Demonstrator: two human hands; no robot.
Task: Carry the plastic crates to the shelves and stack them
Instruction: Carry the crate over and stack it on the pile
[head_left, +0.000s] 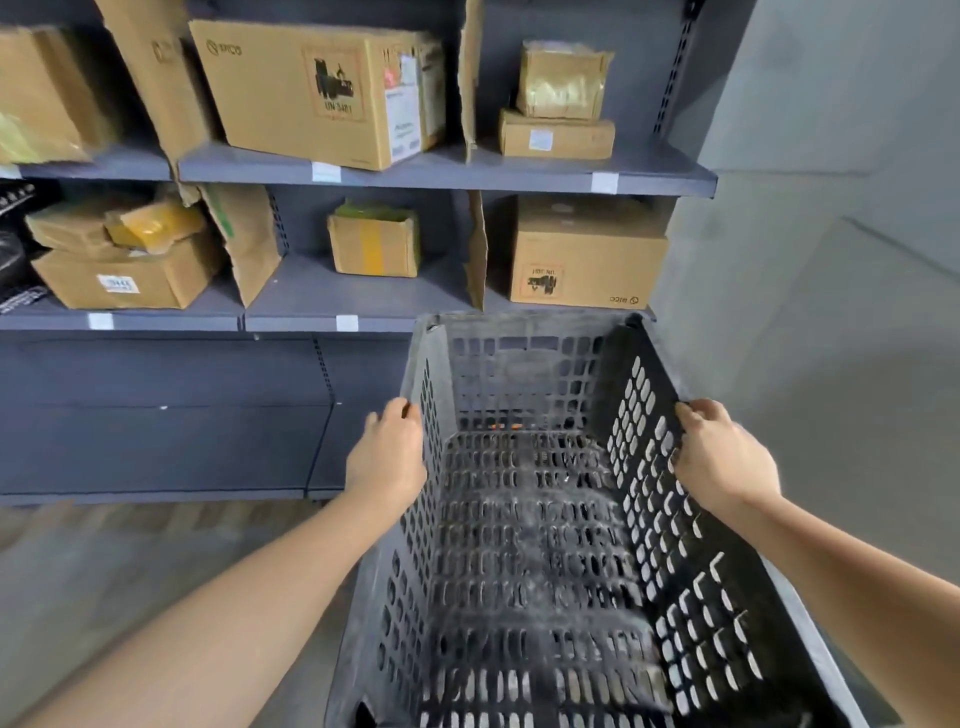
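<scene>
- Plainly, the crate (535, 519) looks empty, so I judge it light; its slotted plastic walls seem stiff, and the long side rims are the natural holds.
- It hangs between my hands, in front of the shelves (447, 174).
- My left hand (387, 457) closes on the near rim; my right hand (722, 457) wraps the opposite one.

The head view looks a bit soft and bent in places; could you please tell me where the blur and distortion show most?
In the head view, the crate floor is smeared by motion blur; the left hand and right hand on its rim look fairly sharp. Wide-angle distortion bows the shelves and tilts the cardboard boxes near the edges. Lighting is even, without harsh glare.
</scene>
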